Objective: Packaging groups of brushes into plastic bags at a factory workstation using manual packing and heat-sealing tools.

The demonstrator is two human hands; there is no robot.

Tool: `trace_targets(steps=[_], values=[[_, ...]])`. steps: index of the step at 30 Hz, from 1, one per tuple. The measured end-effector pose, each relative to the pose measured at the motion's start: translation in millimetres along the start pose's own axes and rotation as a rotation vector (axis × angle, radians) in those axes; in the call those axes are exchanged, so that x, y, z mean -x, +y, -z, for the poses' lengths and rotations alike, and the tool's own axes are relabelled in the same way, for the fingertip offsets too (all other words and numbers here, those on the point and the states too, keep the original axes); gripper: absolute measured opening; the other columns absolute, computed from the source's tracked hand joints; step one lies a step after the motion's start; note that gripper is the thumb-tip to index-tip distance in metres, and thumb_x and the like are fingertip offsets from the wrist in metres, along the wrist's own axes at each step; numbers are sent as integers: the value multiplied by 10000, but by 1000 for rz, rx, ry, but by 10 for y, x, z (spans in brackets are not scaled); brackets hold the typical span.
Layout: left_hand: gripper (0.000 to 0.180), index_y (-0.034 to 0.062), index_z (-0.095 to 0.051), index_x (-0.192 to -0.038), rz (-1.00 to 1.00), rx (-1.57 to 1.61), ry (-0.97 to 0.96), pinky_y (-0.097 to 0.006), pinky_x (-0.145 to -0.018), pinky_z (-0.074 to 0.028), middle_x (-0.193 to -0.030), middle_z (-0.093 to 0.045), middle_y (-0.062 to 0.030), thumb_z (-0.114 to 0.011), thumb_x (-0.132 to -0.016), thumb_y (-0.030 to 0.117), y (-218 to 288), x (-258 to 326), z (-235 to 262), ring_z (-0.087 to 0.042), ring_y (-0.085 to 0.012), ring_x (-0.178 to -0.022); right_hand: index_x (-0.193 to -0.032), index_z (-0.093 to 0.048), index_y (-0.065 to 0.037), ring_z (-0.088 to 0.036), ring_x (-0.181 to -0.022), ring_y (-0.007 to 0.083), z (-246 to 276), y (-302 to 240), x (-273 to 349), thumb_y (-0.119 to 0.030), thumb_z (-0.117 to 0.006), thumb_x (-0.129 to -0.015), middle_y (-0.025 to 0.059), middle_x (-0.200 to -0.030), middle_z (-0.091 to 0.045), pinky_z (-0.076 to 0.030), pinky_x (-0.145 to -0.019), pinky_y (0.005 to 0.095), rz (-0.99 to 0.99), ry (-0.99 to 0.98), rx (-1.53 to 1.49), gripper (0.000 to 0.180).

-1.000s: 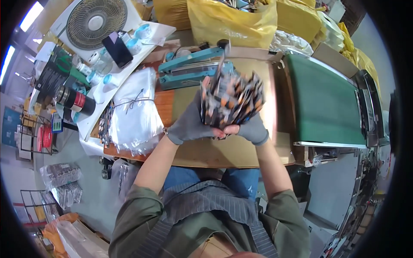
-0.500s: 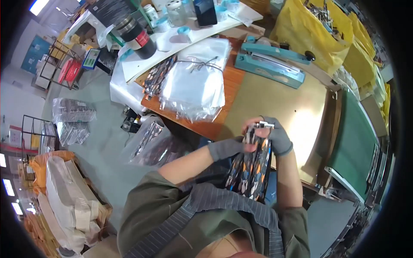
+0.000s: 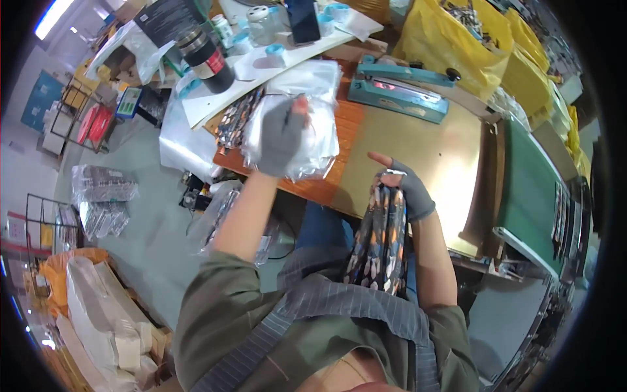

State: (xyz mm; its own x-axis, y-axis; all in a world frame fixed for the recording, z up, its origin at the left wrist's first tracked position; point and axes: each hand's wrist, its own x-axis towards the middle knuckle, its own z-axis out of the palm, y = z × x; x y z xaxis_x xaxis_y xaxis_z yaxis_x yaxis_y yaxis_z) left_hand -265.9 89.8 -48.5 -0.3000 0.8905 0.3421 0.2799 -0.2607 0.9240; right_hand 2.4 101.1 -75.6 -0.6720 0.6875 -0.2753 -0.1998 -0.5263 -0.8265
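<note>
My right hand (image 3: 409,189), in a grey fingerless glove, grips the upper end of a bundle of dark strips (image 3: 385,242) patterned in orange and white. Something silvery shows at its fingers, and the strips hang down in front of the apron. Over a stack of clear plastic bags (image 3: 318,134) is my gloved left hand (image 3: 284,134), blurred, its finger positions unclear; I cannot tell if it touches them. A dark cord lies across the stack, mostly hidden by this hand. More patterned strips (image 3: 236,121) lie left of the bags.
Beyond the bags, a white board (image 3: 248,85) carries a dark flask (image 3: 212,65), a glass jar (image 3: 261,27) and a phone (image 3: 304,23). A blue bag sealer (image 3: 398,95) stands at the table's far side. Yellow sacks (image 3: 450,49) and a green panel (image 3: 532,196) are to the right.
My left hand has left the bundle and moved up and left over the bags. My right hand keeps its hold on the strips, which now hang fanned out.
</note>
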Motion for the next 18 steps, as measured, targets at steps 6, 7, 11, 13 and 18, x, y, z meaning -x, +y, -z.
trace_targets(steps=[6,7,11,13,18], values=[[275,9,-594,-753,5,-73,28,-277,-542,-415,-595,-531,-25,-535,-896,236,73,919,-794,-503,-115,-565,-1029,-603,12,-609,-712,148,-70,-20,-10,-151,-598,-753,93,-811,-623,-487,-665,253,-41,15,151,320],[281,-2,-586,-752,279,340,4,-300,-542,-421,-597,-551,-59,-528,-885,240,-60,854,-727,-510,-129,-554,-1029,-603,12,-609,-712,148,122,35,48,-151,-598,-753,93,-811,-623,-487,-665,253,-30,28,152,320],[270,-7,-586,-764,254,28,17,-318,-545,-424,-620,-566,-112,-508,-882,223,94,324,-601,-517,-159,-544,-1167,-543,23,-607,-705,162,234,-2,408,-166,-564,-756,104,-813,-621,-491,-663,270,101,42,-120,452],[285,-4,-610,-844,-174,-147,-12,-311,-570,-447,-646,-616,-64,-540,-886,269,85,272,-937,-563,-149,-575,-1222,-468,67,-606,-716,195,0,-171,513,-187,-586,-701,115,-782,-611,-501,-686,289,180,-5,-32,592],[190,67,-602,-696,-813,-258,-624,-382,-515,-435,-649,-587,-113,-623,-795,228,829,876,-1421,-568,-299,-565,-1092,-589,-49,-574,-867,135,687,348,463,-262,-528,-907,48,-967,-617,-475,-789,286,356,-18,-192,289]])
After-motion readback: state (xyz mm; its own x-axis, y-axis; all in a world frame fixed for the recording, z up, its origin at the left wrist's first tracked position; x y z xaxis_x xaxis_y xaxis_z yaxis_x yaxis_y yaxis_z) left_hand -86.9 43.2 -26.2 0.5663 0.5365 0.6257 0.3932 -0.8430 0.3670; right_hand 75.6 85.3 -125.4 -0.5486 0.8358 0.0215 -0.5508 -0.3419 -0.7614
